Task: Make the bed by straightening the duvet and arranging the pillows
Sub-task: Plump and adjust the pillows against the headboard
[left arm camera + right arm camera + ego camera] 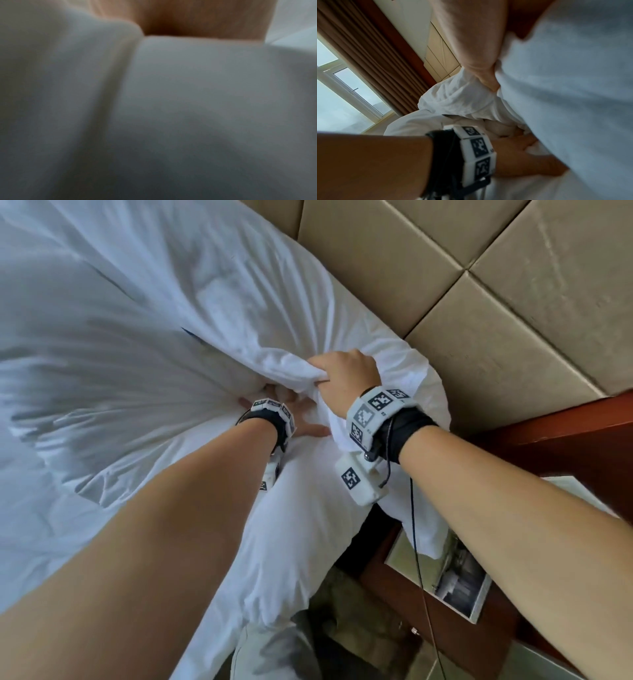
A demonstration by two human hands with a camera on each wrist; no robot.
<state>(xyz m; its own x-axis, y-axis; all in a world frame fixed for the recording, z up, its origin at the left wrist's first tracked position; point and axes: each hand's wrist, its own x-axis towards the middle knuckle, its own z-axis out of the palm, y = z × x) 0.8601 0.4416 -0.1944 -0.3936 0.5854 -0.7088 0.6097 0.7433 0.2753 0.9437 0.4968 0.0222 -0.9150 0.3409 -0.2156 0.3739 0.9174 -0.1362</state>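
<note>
The white duvet lies crumpled over the bed, its folds running toward my hands at the corner by the headboard. My right hand grips a bunched fold of the duvet from above, fingers curled round it. Just below and to the left, my left hand is pushed under that fold. Its thumb is splayed on the fabric. In the right wrist view its fingers bend into a bunch of white cloth, with the tips hidden. The left wrist view is blurred, showing only cloth against skin. No separate pillow can be made out.
A beige padded headboard stands right behind the corner. A dark wooden nightstand with a booklet is at the right. A cable hangs from my right wristband. Brown curtains and a window lie across the room.
</note>
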